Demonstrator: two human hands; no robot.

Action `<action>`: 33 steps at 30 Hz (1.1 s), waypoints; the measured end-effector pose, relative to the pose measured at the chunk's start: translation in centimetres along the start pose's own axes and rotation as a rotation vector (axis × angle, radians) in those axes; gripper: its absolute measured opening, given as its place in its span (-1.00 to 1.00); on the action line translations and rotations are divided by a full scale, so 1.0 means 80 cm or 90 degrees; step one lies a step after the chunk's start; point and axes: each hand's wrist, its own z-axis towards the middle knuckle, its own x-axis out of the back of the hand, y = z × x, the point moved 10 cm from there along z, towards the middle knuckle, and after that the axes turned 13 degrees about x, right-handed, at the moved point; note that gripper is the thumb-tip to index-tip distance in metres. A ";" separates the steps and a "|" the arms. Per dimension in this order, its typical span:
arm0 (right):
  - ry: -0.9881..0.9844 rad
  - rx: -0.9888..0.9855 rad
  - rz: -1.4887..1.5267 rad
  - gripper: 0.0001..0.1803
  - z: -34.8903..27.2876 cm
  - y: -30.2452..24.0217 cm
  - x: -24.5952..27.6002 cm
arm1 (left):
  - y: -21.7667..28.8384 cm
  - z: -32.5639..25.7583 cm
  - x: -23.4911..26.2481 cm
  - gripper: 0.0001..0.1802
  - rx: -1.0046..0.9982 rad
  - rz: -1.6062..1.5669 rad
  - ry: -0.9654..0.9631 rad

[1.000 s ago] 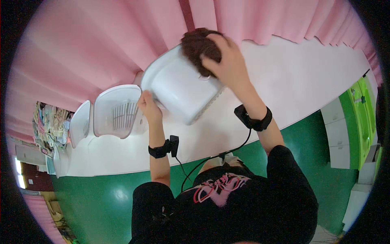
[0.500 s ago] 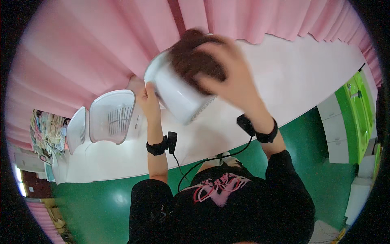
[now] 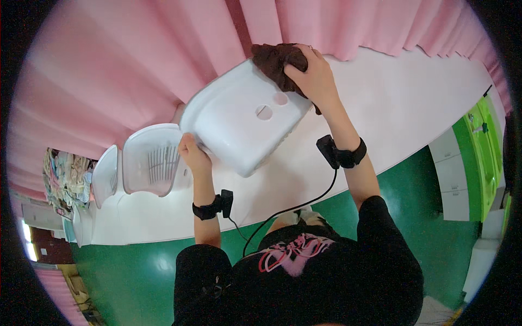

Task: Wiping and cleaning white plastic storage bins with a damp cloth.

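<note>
A white plastic basket [image 3: 234, 119] is tilted above the white table, its outer face with two round holes turned up toward me. My left hand [image 3: 194, 155] is closed on the basket's near left edge. At the far right end of the basket, my right hand [image 3: 314, 76] is closed around a dark brown cloth [image 3: 277, 62] and presses it on the basket's corner. Part of the cloth hangs down past the rim. The basket's inside is hidden from me.
Two more white baskets, a larger one [image 3: 151, 158] and a smaller-looking one [image 3: 105, 176], stand to the left on the white table [image 3: 391, 103]. Beyond them is a pile of folded cloths [image 3: 68, 176]. A pink curtain [image 3: 130, 65] hangs along the back. A green counter [image 3: 484, 146] stands at right.
My right hand has moved the brown cloth from over the basket's face to its far right corner. The basket has turned, so its holes now show. My left hand has dropped slightly lower.
</note>
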 end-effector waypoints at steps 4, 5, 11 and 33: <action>-0.037 -0.098 0.192 -0.58 0.008 0.062 -0.022 | 0.001 -0.005 -0.004 -0.66 0.002 -0.047 0.017; -0.050 -0.132 0.286 -0.60 0.005 0.076 -0.036 | 0.001 -0.004 0.001 -0.66 0.000 -0.043 0.015; -0.073 -0.381 0.577 -0.57 -0.031 0.109 -0.091 | 0.000 0.000 -0.002 -0.66 0.032 -0.058 -0.019; -0.144 0.256 0.047 -0.53 0.076 -0.086 -0.047 | -0.017 0.017 0.014 -0.38 0.032 -0.015 -0.098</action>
